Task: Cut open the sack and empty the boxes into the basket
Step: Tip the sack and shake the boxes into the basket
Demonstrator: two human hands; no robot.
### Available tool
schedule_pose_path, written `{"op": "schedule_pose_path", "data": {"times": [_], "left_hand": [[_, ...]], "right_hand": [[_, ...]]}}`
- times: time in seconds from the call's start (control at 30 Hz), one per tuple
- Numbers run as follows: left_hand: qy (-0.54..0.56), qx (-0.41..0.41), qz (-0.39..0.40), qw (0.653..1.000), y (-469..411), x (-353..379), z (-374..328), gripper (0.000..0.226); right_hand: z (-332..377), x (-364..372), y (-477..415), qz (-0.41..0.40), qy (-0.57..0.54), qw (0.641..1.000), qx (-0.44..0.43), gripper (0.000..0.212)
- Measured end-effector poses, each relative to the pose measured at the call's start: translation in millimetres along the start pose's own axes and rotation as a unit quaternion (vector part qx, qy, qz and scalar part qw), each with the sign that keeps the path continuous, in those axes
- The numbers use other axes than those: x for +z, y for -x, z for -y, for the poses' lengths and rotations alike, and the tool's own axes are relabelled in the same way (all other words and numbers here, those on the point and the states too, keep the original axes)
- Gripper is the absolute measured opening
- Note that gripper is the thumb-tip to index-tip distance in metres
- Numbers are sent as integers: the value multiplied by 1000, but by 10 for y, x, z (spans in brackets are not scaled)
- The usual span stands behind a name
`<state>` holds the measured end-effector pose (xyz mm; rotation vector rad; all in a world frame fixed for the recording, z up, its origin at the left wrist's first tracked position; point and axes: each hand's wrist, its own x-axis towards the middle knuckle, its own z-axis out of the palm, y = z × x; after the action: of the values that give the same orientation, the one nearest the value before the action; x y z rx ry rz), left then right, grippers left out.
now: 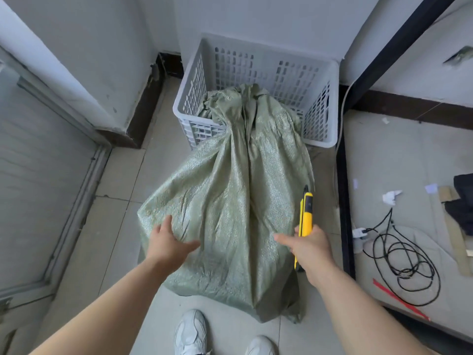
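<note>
One sack [230, 201] slumps across the basket [271, 51] rim; black cable [404, 257] coils nearby.

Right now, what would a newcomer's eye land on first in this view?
The big green sack fills the middle of the floor, its top draped over the near rim of the white basket by the wall. Next comes the yellow utility knife gripped in the right hand at the sack's right edge, while the left hand spreads open over its near left side.
</note>
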<state>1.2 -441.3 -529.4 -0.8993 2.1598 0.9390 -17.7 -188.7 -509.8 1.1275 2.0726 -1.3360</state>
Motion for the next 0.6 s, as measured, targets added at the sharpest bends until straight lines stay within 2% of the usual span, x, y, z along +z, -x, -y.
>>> {"op": "schedule_pose_path", "data": {"times": [0.1, 0.17, 0.2, 0.3, 0.37, 0.4, 0.47, 0.57, 0.6], "left_hand": [[-19, -33, -6, 999, -97, 191, 165, 107], [-66, -60, -45, 995, -205, 325, 236, 106], [-97, -69, -75, 990, -255, 379, 269, 99], [-175, -60, -154, 971, -379, 454, 373, 55], [-232, -29, -159, 959, -464, 458, 469, 35], [-258, -11, -156, 953, -487, 461, 498, 32], [-270, 27, -169, 948, -491, 477, 517, 41], [-267, 64, -181, 944, -470, 484, 463, 77], [-289, 79, -181, 937, -488, 493, 455, 77]], "right_hand": [[-301, 120, -125, -16, 39, 999, 2, 42], [-433, 205, -241, -26, 58, 998, -7, 39], [-491, 239, -304, -33, 58, 998, -9, 37], [-601, 282, -464, -76, 51, 996, -16, 32], [-643, 282, -546, -103, 47, 993, -24, 31], [-651, 279, -579, -109, 45, 993, -28, 29], [-643, 281, -623, -115, 45, 992, -35, 26], [-601, 295, -655, -117, 32, 992, -41, 26], [-587, 297, -662, -121, 28, 991, -44, 26]]}}
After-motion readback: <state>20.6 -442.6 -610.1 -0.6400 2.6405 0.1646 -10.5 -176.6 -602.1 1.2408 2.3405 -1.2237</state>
